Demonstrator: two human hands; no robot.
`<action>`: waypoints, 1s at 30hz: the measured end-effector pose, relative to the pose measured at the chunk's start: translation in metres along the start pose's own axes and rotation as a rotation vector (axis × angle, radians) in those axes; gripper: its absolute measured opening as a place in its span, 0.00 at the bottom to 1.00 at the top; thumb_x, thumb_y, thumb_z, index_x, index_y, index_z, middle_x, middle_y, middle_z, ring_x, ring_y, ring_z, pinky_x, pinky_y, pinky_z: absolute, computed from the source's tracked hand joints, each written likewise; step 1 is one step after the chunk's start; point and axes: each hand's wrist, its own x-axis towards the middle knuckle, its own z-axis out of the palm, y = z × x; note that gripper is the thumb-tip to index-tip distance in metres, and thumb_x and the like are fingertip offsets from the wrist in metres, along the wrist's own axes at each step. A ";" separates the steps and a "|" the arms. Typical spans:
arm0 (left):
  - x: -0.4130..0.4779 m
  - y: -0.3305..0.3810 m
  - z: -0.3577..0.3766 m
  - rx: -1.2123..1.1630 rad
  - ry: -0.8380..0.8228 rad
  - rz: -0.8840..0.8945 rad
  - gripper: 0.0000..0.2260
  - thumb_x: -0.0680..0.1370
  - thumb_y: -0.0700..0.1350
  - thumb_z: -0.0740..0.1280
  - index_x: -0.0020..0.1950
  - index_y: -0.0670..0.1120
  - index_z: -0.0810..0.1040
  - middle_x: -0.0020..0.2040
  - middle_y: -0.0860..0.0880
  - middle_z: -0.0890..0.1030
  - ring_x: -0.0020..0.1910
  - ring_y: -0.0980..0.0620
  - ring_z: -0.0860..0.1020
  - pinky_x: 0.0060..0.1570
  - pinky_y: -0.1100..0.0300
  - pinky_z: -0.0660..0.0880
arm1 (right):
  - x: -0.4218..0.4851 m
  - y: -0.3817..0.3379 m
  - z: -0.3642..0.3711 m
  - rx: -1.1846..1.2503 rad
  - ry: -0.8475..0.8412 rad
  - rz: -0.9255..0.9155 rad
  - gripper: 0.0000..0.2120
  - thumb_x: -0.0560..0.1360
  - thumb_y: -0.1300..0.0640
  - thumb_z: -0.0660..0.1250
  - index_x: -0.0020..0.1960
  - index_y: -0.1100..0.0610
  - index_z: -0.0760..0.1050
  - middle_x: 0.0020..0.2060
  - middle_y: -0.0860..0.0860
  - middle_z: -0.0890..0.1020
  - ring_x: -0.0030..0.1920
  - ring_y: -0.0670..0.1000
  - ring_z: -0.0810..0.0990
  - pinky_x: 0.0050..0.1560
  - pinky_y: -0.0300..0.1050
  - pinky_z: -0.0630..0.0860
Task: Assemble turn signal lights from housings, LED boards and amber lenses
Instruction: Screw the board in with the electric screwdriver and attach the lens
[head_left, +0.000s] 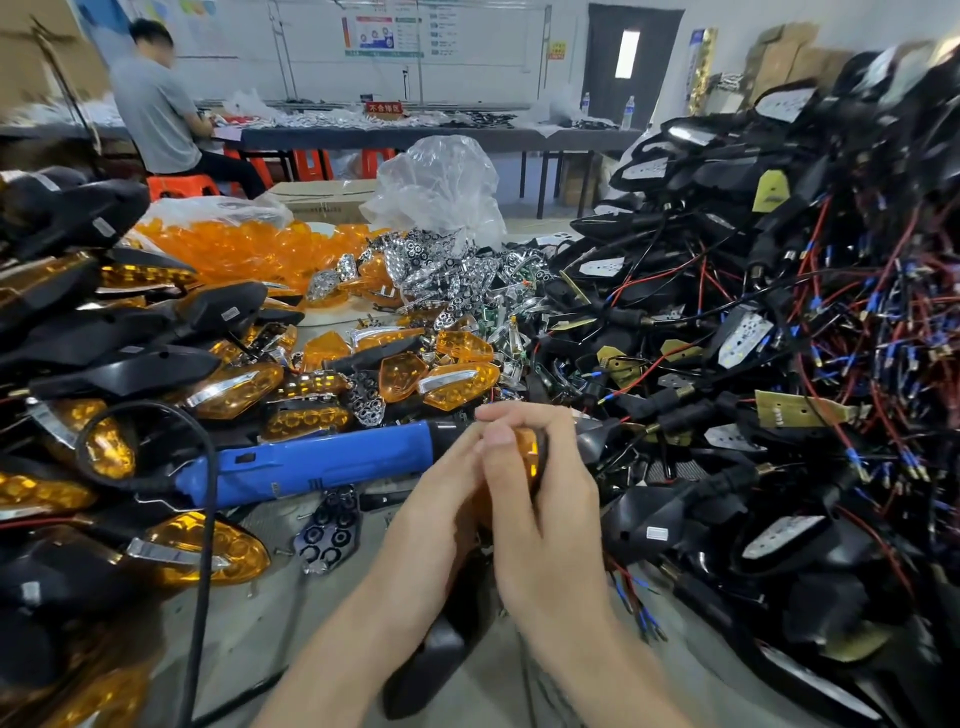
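Both of my hands close round one turn signal light (530, 457) at the middle of the table. Its amber lens shows between my fingers, and its black housing stem (441, 654) hangs down below my wrists. My left hand (441, 499) cups it from the left. My right hand (545, 499) wraps over the top, thumb pressing on the lens. Most of the light is hidden by my fingers.
A blue electric screwdriver (322, 462) with a black cable lies just left of my hands. Finished amber lights (208, 551) pile up on the left. Loose amber lenses (249, 249) and chrome reflectors (441, 265) lie behind. Black housings with wires (779, 364) heap on the right. A person (156, 114) sits at the far table.
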 end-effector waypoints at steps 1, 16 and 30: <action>0.000 -0.001 0.001 -0.010 0.050 -0.014 0.12 0.73 0.58 0.67 0.49 0.53 0.85 0.43 0.52 0.84 0.46 0.57 0.83 0.45 0.64 0.78 | -0.003 0.000 0.002 -0.067 0.014 -0.030 0.12 0.82 0.42 0.57 0.56 0.46 0.74 0.52 0.38 0.81 0.54 0.40 0.80 0.50 0.27 0.70; 0.008 -0.017 -0.005 0.087 0.121 0.027 0.13 0.75 0.63 0.62 0.48 0.62 0.85 0.44 0.56 0.86 0.47 0.61 0.84 0.44 0.66 0.78 | 0.000 0.004 0.007 -0.270 0.062 -0.060 0.12 0.82 0.39 0.53 0.53 0.43 0.71 0.47 0.39 0.80 0.46 0.39 0.79 0.45 0.33 0.73; 0.005 -0.014 -0.001 0.146 0.025 0.002 0.21 0.80 0.58 0.57 0.58 0.44 0.79 0.40 0.44 0.78 0.43 0.46 0.77 0.56 0.37 0.74 | 0.025 -0.001 -0.015 0.391 -0.067 0.326 0.07 0.70 0.42 0.68 0.43 0.44 0.79 0.50 0.49 0.88 0.39 0.45 0.83 0.21 0.37 0.66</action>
